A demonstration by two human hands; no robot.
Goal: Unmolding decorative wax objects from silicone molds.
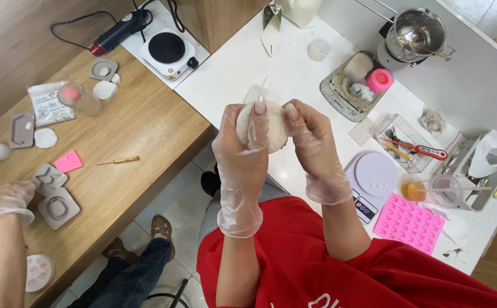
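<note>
While both gloved hands are raised above the edge of the white table [243, 63], they share one pale round disc [263, 126]. Left hand [243, 148]: fingers curled closed around the disc's left side, thumb pressed on its face. Right hand [311, 142]: fingers bent shut on the disc's right edge, thumb tip on the upper rim. Each grip is firm on the disc, held in the air in front of the red-clad torso, clear of the table surface.

On the white table, right of the hands: a pale lilac round scale [374, 174], a pink silicone mould tray [409, 222] near the table edge, a clear cup with amber liquid [414, 190], and a red-handled probe thermometer [422, 150] lying across a clear tray. Further back: a grey tray [340, 94] carrying white pieces and a pink cylinder [380, 80], and a metal pot [417, 34].

On the wooden table [140, 125] to the left: a small black hotplate [167, 50], a heat gun [117, 31], grey moulds, a pink mould [68, 161], a yellow-handled tool [120, 161]. Another person's gloved hand [10, 199] rests near the grey moulds.
</note>
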